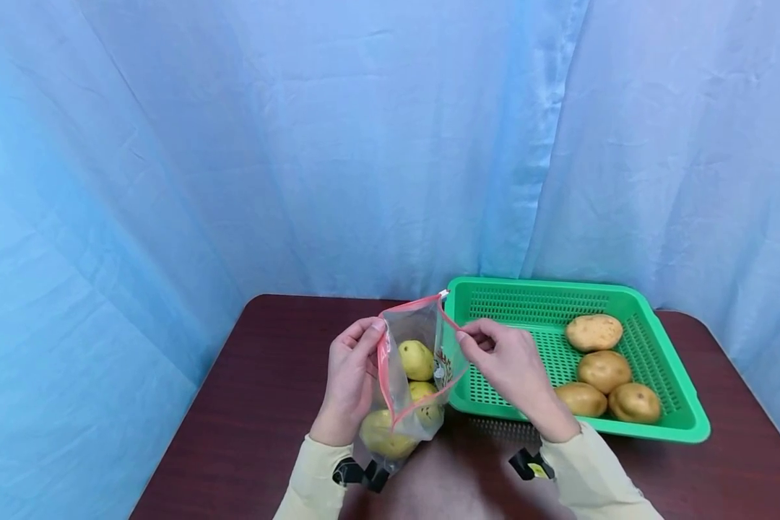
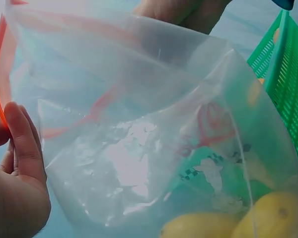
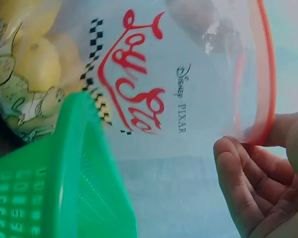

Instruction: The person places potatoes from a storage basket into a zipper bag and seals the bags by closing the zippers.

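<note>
Translucent bag [image 1: 416, 321], lower yellow contents [image 1: 385, 437] hazy

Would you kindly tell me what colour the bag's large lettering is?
The large lettering is red; the right wrist view shows it best.

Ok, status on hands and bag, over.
Left hand, right hand: both pinching bag by rim. Bag open, yellow produce inside. Basket beside it, nothing blocking.
</note>
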Motion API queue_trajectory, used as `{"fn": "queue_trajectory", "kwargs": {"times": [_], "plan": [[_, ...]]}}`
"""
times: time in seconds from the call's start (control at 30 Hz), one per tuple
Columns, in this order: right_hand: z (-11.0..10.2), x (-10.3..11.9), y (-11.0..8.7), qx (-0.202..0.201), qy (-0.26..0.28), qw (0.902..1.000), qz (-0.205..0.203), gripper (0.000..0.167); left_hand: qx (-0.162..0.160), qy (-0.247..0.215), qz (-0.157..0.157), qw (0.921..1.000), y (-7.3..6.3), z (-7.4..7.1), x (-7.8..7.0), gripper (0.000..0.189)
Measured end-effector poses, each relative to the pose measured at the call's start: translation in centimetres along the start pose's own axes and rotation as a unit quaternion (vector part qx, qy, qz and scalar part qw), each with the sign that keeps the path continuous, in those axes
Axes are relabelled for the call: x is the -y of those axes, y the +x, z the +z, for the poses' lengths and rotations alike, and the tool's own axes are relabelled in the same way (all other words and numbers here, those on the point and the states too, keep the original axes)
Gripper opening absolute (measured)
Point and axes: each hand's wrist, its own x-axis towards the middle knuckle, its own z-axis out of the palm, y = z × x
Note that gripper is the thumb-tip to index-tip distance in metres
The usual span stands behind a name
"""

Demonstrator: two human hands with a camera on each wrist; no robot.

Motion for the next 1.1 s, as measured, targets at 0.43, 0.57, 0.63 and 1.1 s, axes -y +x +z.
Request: {"fn": "queue_trajectory", "kwargs": {"times": [0.43,0.57,0.63,1.1], "plan": [[-0.3,-0.6,-0.7,0.028,0.034,0.9990,0.006,0.026,0.019,0.019,-0.031,0.9991,-1.0,-0.4,0.7,0.011],[-1.1,-1.5,-1.3,0.036,0.036,0.9987,-0.006,0.032,0.022,0.018,-0.033,0.9991,-1.1,-0.4,0.8,0.009],[-1.8,-2.0,-1.6,0.038,0.026,0.9988,-0.017,0.033,0.024,0.019,-0.033,0.9990,-1.1,-0.3,0.8,0.009],[-6.4,-5.5,-3.1,0.065,-0.039,0.9968,-0.026,0.040,0.028,0.029,-0.028,0.9988,-1.3,-0.2,0.8,0.009]]}}
